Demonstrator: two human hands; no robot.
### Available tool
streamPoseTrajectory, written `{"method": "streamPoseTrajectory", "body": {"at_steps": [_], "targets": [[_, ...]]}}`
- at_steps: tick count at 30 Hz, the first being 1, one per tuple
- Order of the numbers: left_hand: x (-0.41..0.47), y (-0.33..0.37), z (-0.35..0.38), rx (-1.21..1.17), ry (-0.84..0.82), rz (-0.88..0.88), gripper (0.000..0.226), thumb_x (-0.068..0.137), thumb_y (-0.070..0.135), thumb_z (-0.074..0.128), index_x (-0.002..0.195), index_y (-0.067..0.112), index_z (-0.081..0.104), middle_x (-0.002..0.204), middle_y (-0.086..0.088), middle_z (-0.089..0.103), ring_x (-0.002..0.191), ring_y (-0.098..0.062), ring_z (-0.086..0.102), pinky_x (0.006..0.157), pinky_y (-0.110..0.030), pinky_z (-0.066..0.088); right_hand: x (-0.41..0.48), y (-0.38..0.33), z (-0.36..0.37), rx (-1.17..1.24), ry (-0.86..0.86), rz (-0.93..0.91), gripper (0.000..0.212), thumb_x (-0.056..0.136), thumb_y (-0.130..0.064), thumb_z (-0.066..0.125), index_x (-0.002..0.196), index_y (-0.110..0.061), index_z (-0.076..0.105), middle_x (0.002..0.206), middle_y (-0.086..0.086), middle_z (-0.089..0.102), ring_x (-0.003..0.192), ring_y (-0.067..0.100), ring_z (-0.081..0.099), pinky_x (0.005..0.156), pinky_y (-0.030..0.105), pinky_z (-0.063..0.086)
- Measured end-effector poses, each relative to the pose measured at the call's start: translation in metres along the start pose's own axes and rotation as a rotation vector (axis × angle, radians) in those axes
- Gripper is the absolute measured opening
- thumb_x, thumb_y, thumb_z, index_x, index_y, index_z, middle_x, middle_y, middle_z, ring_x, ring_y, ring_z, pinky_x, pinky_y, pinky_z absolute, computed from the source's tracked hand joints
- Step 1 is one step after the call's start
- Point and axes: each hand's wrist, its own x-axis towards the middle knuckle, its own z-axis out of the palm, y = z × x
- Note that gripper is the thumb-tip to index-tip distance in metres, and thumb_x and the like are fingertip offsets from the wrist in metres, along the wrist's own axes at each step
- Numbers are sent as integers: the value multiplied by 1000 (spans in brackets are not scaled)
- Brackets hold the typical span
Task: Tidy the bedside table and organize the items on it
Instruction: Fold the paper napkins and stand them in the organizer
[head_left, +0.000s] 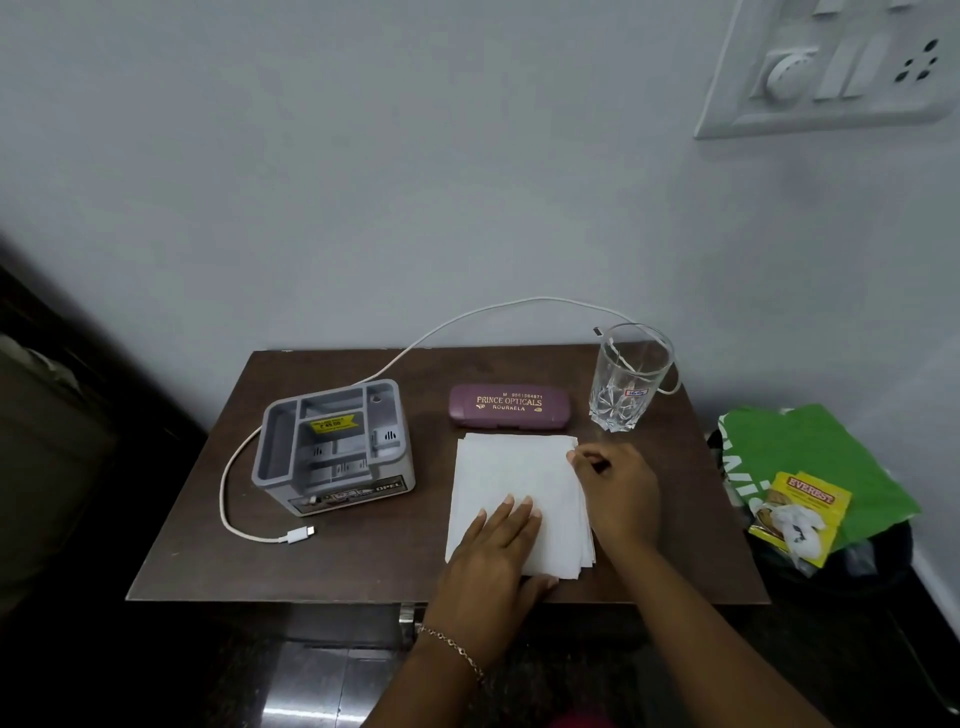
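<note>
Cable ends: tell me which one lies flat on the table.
The white plug at the front left, near the grey organizer. The cable's other end sticks up beside the drinking glass, off the tabletop.

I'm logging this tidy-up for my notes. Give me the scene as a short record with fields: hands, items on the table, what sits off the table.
left hand: flat on the white tissues
right hand: pinching the tissues' far right corner
organizer: grey, left side, compartments look empty
cable: white, loops around organizer, far end in the glass
spectacle case: maroon, behind tissues
off table: bin with green bag, yellow packet
</note>
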Motion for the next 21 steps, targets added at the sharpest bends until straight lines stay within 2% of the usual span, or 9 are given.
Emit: {"method": "streamPoseTrajectory", "body": {"at_steps": [4,8,11,13,14,16,17,19,21], "targets": [[0,1,-2,-44,-54,-23,63,79,61,34,118,21,62,125,7,62,118,-9,57,98,-29,42,-1,-2,-1,39,41,-5,6,83,-18,67,79,-17,71,87,1,64,72,14,57,55,18,37],[-2,3,1,-103,-38,-108,73,91,62,13,123,14,58,131,1,59,121,-13,55,100,-33,38,-2,-1,-4,102,28,-68,8,81,-14,68,74,-17,70,82,1,64,70,15,61,63,29,47],[0,8,2,-205,-1,-135,81,89,65,7,133,11,48,142,-3,47,133,-18,42,106,-46,37,-7,-1,-11,195,-35,-166,11,82,-10,68,75,-19,68,80,-5,61,71,5,59,64,14,45],[0,9,-1,-183,159,-122,67,93,58,16,134,15,47,143,-1,45,135,-13,36,104,-44,40,-14,-4,-19,260,-113,-243,9,85,-10,65,81,-18,68,86,-7,61,81,0,59,68,6,43],[1,9,-5,-243,215,-131,61,93,56,24,136,18,43,147,1,38,138,-8,27,110,-39,34,-17,-5,-24,308,-163,-262,8,87,-11,62,84,-17,66,88,-8,62,86,-1,59,71,6,43],[4,6,-17,-463,334,-208,71,84,56,45,144,24,25,155,7,15,143,-1,5,117,-24,15,-23,-6,-32,450,-291,-223,7,90,-15,58,89,-16,64,93,-9,66,93,-1,60,78,10,45],[6,4,-22,-599,384,-264,83,78,57,54,145,26,17,156,10,9,143,1,3,116,-18,12,-24,-7,-36,523,-366,-185,7,91,-18,56,89,-17,62,96,-8,66,95,2,61,81,13,46],[5,-1,-28,-869,423,-408,103,65,57,70,145,31,10,153,14,14,140,4,14,109,-11,22,-22,-7,-43,646,-494,-105,11,91,-27,54,85,-19,58,92,0,63,92,11,61,82,27,48],[2,-9,-29,-1097,360,-499,106,62,44,79,143,32,13,144,19,33,130,8,33,100,-8,34,-18,-8,-48,773,-584,13,15,90,-33,52,84,-19,53,86,2,61,84,13,59,77,37,50]]}}
